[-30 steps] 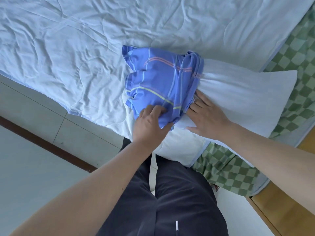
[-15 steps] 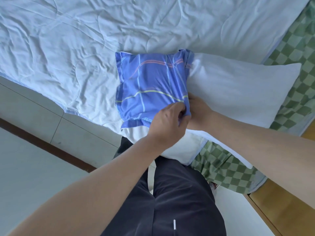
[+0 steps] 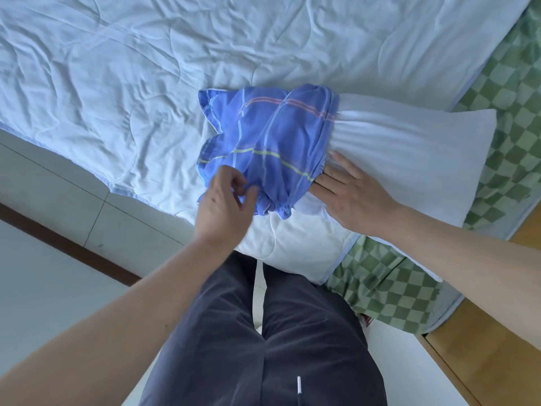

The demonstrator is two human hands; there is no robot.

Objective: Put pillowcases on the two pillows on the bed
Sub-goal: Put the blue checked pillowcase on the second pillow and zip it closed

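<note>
A white pillow (image 3: pixel 409 153) lies across the bed's near edge. Its left end sits inside a bunched blue pillowcase (image 3: pixel 272 148) with yellow and pink stripes. My right hand (image 3: pixel 354 197) lies flat on the pillow with straight fingers, and its fingertips reach the pillowcase's open edge. My left hand (image 3: pixel 225 203) hovers at the lower left of the pillowcase. It is blurred, its fingers are loosely curled, and I see no fabric pinched in them. I see no second pillow.
A crumpled pale blue quilt (image 3: pixel 146 83) covers most of the bed. A green checked sheet (image 3: pixel 515 83) shows at the right and under the pillow. Tiled floor (image 3: pixel 58 200) lies to the left, a wooden surface (image 3: pixel 483 361) at the lower right. My legs stand against the bed edge.
The pillowcase, stretched flat half a second ago, is bunched again. My left hand has let go of its edge and moved left. My right hand has flattened on the pillow.
</note>
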